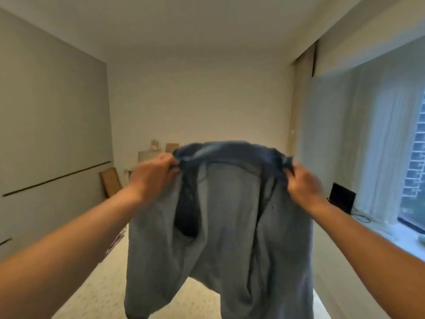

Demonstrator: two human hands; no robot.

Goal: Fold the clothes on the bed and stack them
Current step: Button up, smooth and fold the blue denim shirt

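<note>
Denim jeans (225,226), heavy, faded blue and limp, are held up by the waistband above the pale speckled bed (184,305), legs hanging unevenly; a twisted, crooked fold is likely if they are laid down unaligned; the left hand (154,176) and right hand (303,185) are each pinched on a waistband corner, well apart.

Both forearms are bare to the frame's edge, with seemingly no rings on the blurred fingers (169,161).
</note>
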